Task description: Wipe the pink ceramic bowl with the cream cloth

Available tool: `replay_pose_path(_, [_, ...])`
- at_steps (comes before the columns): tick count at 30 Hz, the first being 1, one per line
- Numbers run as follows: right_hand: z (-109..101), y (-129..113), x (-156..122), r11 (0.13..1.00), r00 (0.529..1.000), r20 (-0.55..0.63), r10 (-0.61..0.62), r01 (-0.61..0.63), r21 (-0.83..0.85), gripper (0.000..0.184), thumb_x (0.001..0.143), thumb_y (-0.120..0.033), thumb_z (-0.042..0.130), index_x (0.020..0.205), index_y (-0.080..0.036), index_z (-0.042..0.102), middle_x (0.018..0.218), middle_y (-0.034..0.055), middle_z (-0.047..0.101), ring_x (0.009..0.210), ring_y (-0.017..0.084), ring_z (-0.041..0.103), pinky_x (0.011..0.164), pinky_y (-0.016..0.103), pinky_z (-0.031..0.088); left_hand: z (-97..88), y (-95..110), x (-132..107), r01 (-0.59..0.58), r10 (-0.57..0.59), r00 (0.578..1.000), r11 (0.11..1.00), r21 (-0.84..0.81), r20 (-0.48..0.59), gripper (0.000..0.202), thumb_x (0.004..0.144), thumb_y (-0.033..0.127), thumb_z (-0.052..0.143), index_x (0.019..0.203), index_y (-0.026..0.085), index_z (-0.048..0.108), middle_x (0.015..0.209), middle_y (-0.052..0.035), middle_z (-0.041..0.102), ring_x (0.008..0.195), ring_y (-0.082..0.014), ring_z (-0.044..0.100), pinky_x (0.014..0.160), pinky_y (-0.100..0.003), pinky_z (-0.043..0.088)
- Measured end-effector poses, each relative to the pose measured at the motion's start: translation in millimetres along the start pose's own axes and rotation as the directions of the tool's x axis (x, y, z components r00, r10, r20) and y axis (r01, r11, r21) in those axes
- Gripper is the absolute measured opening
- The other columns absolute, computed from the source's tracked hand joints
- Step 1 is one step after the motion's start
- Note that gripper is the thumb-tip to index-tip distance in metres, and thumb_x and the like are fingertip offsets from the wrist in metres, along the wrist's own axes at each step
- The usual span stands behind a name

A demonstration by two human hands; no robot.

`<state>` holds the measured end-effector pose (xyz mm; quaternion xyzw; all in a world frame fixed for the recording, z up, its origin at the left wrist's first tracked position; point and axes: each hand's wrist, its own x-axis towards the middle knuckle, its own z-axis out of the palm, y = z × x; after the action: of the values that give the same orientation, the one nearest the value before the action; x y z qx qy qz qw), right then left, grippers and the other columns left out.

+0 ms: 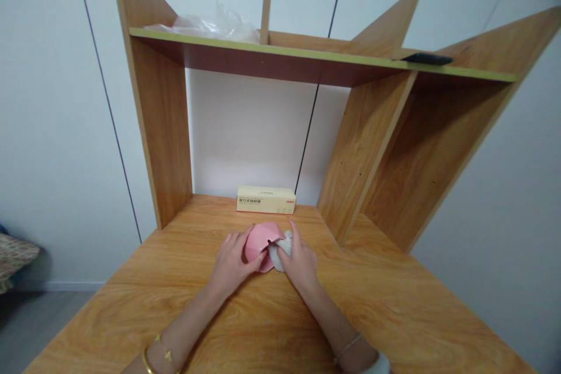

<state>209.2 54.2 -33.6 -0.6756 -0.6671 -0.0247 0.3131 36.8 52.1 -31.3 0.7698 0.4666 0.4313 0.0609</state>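
Note:
A small pink bowl [255, 242] is tipped on its side over the wooden desk [263, 315], its outside facing me. My left hand [231, 263] grips its left rim with curled fingers and thumb. My right hand [298, 262] is closed round a crumpled pale grey cloth [279, 252] and presses it against the bowl's right side. Both hands meet at the middle of the desk.
A long cream box [265, 200] with printed text lies against the back wall behind the hands. The desk's hutch shelf [307, 58] carries a clear plastic bag [210, 24] at left and a flat black object [426, 58] at right. Wooden side panels flank the recess.

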Motion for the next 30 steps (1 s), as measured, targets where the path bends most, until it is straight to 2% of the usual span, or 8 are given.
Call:
replay_pose_path(7, [0.5, -0.6, -2.7, 0.988, 0.995, -0.007, 0.097, -0.095, 0.125, 0.063, 0.074, -0.024, 0.045, 0.133, -0.022, 0.024, 0.089, 0.0037, 0.066, 0.080, 0.021, 0.062, 0.067, 0.028, 0.041, 5.4, 1.8, -3.2, 0.090, -0.083, 0.993, 0.992, -0.088, 0.082, 0.082, 0.067, 0.050, 0.058, 0.133, 0.018, 0.022, 0.117, -0.0140, 0.050, 0.104, -0.0290, 0.047, 0.087, -0.044, 0.036])
replay_pose_path(11, [0.7, -1.9, -2.8, 0.954, 0.987, 0.018, 0.162, -0.162, 0.254, 0.061, 0.074, -0.026, 0.045, 0.132, -0.025, 0.026, 0.088, 0.0027, 0.066, 0.079, 0.021, 0.061, 0.066, 0.028, 0.042, 0.8, 3.5, -2.5, 0.107, -0.094, 0.990, 0.985, -0.133, 0.102, 0.085, 0.066, 0.051, 0.059, 0.134, 0.017, 0.020, 0.127, -0.0152, 0.044, 0.110, -0.0294, 0.045, 0.090, -0.043, 0.036])
replay_pose_path(16, [0.7, -2.3, -2.6, 0.935, 0.982, 0.012, 0.186, -0.181, 0.305, 0.058, 0.073, -0.028, 0.047, 0.129, -0.026, 0.031, 0.086, 0.0030, 0.064, 0.079, 0.021, 0.060, 0.067, 0.029, 0.042, -5.0, 3.6, -1.7, 0.167, -0.131, 0.976, 0.962, -0.214, 0.171, 0.070, 0.072, 0.047, 0.054, 0.130, 0.017, 0.028, 0.121, -0.0133, 0.050, 0.105, -0.0264, 0.051, 0.087, -0.040, 0.040])
replay_pose_path(20, [-1.2, -3.9, -3.2, 0.914, 0.981, 0.003, 0.193, -0.181, 0.363, 0.056, 0.072, -0.031, 0.049, 0.126, -0.026, 0.033, 0.082, 0.0019, 0.064, 0.075, 0.020, 0.060, 0.066, 0.029, 0.042, 2.1, -2.2, -1.6, 0.230, -0.184, 0.969, 0.920, -0.318, 0.168, 0.057, 0.074, 0.040, 0.052, 0.124, 0.018, 0.036, 0.113, -0.0103, 0.056, 0.097, -0.0232, 0.056, 0.083, -0.037, 0.043])
replay_pose_path(22, [-1.4, -4.1, -2.3, 0.893, 0.978, -0.016, 0.206, -0.181, 0.412, 0.056, 0.071, -0.033, 0.051, 0.124, -0.025, 0.035, 0.082, 0.0018, 0.063, 0.075, 0.020, 0.060, 0.066, 0.029, 0.043, 8.4, -7.0, -0.4, 0.280, -0.239, 0.960, 0.862, -0.422, 0.147, 0.052, 0.073, 0.038, 0.054, 0.119, 0.017, 0.041, 0.111, -0.0090, 0.057, 0.097, -0.0214, 0.055, 0.085, -0.035, 0.042])
replay_pose_path(24, [-0.7, -2.9, -0.5, 0.866, 0.977, -0.049, 0.209, -0.161, 0.473, 0.054, 0.071, -0.035, 0.051, 0.122, -0.024, 0.037, 0.088, 0.0028, 0.063, 0.079, 0.019, 0.059, 0.068, 0.029, 0.043, 14.6, -12.7, 1.7, 0.386, -0.369, 0.918, 0.752, -0.535, 0.144, 0.044, 0.071, 0.038, 0.055, 0.109, 0.016, 0.048, 0.105, -0.0074, 0.060, 0.095, -0.0198, 0.056, 0.086, -0.033, 0.041])
replay_pose_path(26, [1.0, -0.1, 1.9, 0.829, 0.974, -0.082, 0.211, -0.134, 0.544, 0.049, 0.072, -0.039, 0.050, 0.118, -0.024, 0.039, 0.095, 0.0039, 0.062, 0.083, 0.019, 0.058, 0.071, 0.030, 0.043, 19.6, -18.9, 4.3, 0.488, -0.502, 0.850, 0.636, -0.598, 0.160, 0.038, 0.070, 0.041, 0.055, 0.098, 0.015, 0.053, 0.094, -0.0067, 0.063, 0.088, -0.0192, 0.058, 0.081, -0.031, 0.043])
replay_pose_path(30, [4.2, 8.3, 8.1, 0.734, 0.972, -0.052, 0.230, -0.139, 0.664, 0.043, 0.071, -0.048, 0.049, 0.103, -0.020, 0.044, 0.096, 0.0054, 0.060, 0.085, 0.019, 0.057, 0.073, 0.029, 0.043, 24.3, -29.5, 9.1, 0.596, -0.623, 0.751, 0.498, -0.630, 0.218, 0.041, 0.069, 0.051, 0.051, 0.086, 0.013, 0.053, 0.060, -0.0014, 0.059, 0.048, -0.0136, 0.054, 0.048, -0.025, 0.043])
